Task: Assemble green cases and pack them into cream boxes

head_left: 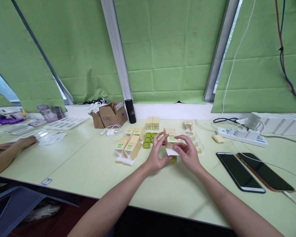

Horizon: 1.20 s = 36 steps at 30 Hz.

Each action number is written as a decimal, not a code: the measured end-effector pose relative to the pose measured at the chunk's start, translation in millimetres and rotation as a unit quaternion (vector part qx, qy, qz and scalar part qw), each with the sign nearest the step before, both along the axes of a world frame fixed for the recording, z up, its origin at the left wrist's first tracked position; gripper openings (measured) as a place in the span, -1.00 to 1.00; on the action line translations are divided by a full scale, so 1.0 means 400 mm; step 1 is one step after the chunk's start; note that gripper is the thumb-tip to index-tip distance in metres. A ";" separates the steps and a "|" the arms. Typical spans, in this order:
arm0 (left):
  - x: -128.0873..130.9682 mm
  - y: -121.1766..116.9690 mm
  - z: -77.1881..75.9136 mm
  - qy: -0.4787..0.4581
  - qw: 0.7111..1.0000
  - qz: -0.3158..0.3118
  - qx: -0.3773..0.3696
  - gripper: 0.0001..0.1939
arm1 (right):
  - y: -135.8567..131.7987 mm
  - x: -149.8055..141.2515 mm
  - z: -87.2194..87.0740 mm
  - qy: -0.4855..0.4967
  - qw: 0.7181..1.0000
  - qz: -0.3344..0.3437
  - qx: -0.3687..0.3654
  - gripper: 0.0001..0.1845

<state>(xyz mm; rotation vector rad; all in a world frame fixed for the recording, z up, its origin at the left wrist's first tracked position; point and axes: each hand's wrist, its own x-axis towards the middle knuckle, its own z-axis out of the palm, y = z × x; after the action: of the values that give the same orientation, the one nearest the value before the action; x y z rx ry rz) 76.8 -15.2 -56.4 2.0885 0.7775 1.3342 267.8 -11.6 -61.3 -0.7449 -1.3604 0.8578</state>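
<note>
Between my left hand (158, 154) and my right hand (188, 152) is a small tan box (172, 138) with a green label window and a white flap hanging toward me. The fingers of both hands are closed on its sides and flap. Just below it, a clear piece with a yellow-green part (173, 160) shows near the table. Left of my hands sit several green square containers (147, 144). Further left, several tan boxes (133, 147) lie with white flaps out. To the right are several clear round pieces with yellow centres (199, 148), partly hidden by my right hand.
Two tan boxes (152, 123) stand at the back, with another open box (188, 126) to their right. A cardboard carton (112, 115) and black bottle (130, 111) are behind. Two phones (240, 171) and a power strip (244, 136) lie right. Another person's hands (26, 142) rest far left.
</note>
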 end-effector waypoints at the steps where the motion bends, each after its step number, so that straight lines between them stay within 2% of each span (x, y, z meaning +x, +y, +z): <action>1: 0.000 0.002 -0.002 -0.003 1.000 0.002 0.002 -0.13 | 0.001 0.000 -0.001 0.001 1.000 -0.001 -0.002 -0.64; 10: 0.004 0.004 0.000 -0.050 0.999 -0.008 -0.019 -0.32 | 0.007 0.002 -0.010 -0.010 1.000 -0.001 0.004 -0.70; 16: 0.003 0.021 -0.009 -0.097 0.995 -0.008 -0.031 -0.42 | 0.000 0.003 -0.009 -0.021 0.999 0.035 0.030 -0.66; 22: 0.004 0.030 -0.014 -0.127 0.991 -0.012 -0.039 -0.48 | -0.004 0.005 -0.010 -0.021 0.997 0.067 0.036 -0.63; 36: 0.005 0.023 -0.002 -0.126 0.991 0.008 -0.052 -0.52 | -0.015 -0.001 -0.003 -0.027 0.996 0.072 0.043 -0.60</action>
<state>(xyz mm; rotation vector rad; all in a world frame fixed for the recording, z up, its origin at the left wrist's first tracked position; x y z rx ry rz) 78.7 -6.0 -57.1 1.7941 0.7388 1.4978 267.3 -17.7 -62.3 -0.6121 -1.5033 0.8915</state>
